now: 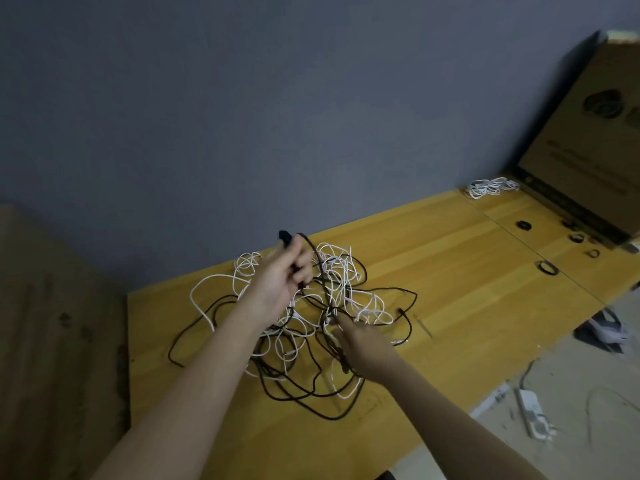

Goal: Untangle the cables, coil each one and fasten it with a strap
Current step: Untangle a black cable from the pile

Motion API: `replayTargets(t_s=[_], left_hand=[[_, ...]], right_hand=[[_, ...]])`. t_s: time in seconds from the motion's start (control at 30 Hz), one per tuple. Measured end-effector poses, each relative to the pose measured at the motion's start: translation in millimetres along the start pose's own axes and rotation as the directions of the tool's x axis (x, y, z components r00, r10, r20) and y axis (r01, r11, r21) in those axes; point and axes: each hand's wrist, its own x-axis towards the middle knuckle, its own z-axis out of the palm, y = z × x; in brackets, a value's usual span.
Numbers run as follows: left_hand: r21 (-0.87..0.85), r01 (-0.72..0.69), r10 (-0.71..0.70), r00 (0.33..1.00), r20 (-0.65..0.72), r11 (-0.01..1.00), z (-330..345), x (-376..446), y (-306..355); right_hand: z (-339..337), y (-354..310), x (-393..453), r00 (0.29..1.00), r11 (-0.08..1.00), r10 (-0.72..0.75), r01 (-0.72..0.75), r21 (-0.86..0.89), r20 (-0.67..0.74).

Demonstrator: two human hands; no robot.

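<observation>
At the far left stands a brown cardboard panel (pixel 52 323). Beside it, my wooden table (pixel 467 258) holds a tangle of black and white cables (pixel 304 327). My left hand (pixel 280 282) is raised above the tangle, fingers curled round a black cable (pixel 313 252) whose dark plug (pixel 284 236) pokes up past my fingers. My right hand (pixel 363 344) rests low on the tangle's right side, fingers reaching into the strands; I cannot tell if it grips one. Farther right lie several small black straps (pixel 548 267), a coiled white cable (pixel 485 187), and a large cardboard box (pixel 588 143).
</observation>
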Motion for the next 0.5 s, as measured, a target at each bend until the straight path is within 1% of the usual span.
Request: replayTargets(t_s=[0.03,0.07,0.1,0.13,0.17,0.2,0.27,0.3,0.33,0.37,0.4,0.43,0.47,0.5], left_hand=[[0.213,-0.049,0.060,0.997,-0.043,0.976,6.1,2.6,-3.3],[0.461,-0.070,0.102,0.994,-0.044,0.885,8.4,5.0,-8.5],[0.657,-0.072,0.104,0.994,-0.011,0.751,9.5,6.2,-14.1],[0.780,-0.069,0.074,0.997,0.029,0.622,8.3,7.1,-21.3],[0.841,-0.068,0.027,0.998,0.063,0.537,5.9,7.5,-28.4],[0.863,-0.047,-0.031,0.997,0.072,0.503,2.8,7.5,-35.6],[0.888,0.021,-0.103,0.994,0.030,0.459,-3.8,6.4,-47.1],[0.901,0.051,-0.095,0.995,-0.011,0.431,-8.1,5.8,-51.0],[0.909,0.081,-0.080,0.995,-0.053,0.408,-14.3,6.1,-55.0],[0.912,0.106,-0.066,0.994,-0.087,0.397,-20.8,6.5,-57.0],[0.915,0.130,-0.069,0.991,-0.112,0.381,-27.8,7.4,-58.1],[0.924,0.146,-0.085,0.989,-0.123,0.354,-34.8,7.4,-57.6],[0.934,0.156,-0.114,0.986,-0.125,0.322,-41.4,7.0,-56.7],[0.937,0.159,-0.154,0.981,-0.116,0.311,-46.2,5.6,-54.3]], right_hand=[[5.5,-4.1,-3.4,0.996,0.992,-0.094,0.094,-0.079,0.006],[9.9,-8.3,-6.7,0.980,0.972,-0.200,0.197,-0.130,-0.011],[14.8,-9.8,-8.4,0.953,0.943,-0.301,0.292,-0.160,-0.037],[16.8,-12.2,-10.1,0.931,0.920,-0.361,0.346,-0.184,-0.051],[16.7,-15.2,-11.8,0.924,0.914,-0.380,0.368,-0.174,-0.046],[15.3,-16.9,-13.7,0.931,0.928,-0.361,0.354,-0.117,-0.047],[9.4,-15.4,-17.6,0.968,0.960,-0.241,0.249,0.130,-0.074],[5.6,-12.0,-19.0,0.985,0.948,-0.152,0.168,0.269,-0.081],[1.6,-8.6,-19.7,0.992,0.914,-0.058,0.098,0.394,-0.112],[-2.8,-4.1,-19.6,0.987,0.854,0.057,0.030,0.520,-0.149],[-6.4,2.2,-18.3,0.965,0.765,0.200,-0.044,0.642,-0.172],[-10.0,8.7,-17.0,0.919,0.646,0.346,-0.087,0.758,-0.190],[-13.7,17.7,-15.4,0.854,0.552,0.476,-0.106,0.827,-0.208],[-18.2,25.8,-14.2,0.788,0.523,0.562,-0.104,0.846,-0.250]])
